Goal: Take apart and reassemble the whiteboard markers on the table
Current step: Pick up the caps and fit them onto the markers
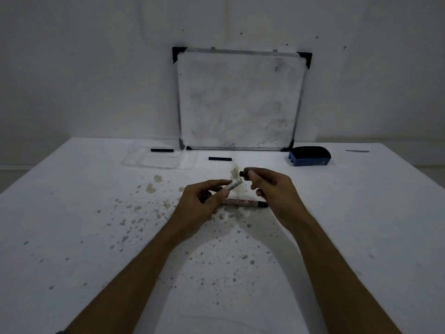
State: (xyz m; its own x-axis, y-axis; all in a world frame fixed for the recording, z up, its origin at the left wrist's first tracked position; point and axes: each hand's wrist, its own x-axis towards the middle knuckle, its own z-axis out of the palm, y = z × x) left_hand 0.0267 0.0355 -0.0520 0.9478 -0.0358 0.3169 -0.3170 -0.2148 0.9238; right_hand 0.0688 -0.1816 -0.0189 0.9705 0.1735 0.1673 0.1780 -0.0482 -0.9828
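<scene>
My left hand (203, 201) grips a white marker barrel (234, 186), its open end tilted up to the right. My right hand (269, 186) pinches a small black marker end piece (243, 173) just above and right of that barrel's end, a small gap between them. A second marker (245, 203) with a black cap lies flat on the table beneath both hands. Two black rod-like pieces lie farther back: one (220, 159) on the bare table, the other (162, 150) by the clear tray.
A clear plastic tray (159, 162) sits at the back left. A small whiteboard (240, 100) leans on the wall, with a blue eraser (310, 156) to its right. The white table (84, 213) carries many stains and specks around the middle.
</scene>
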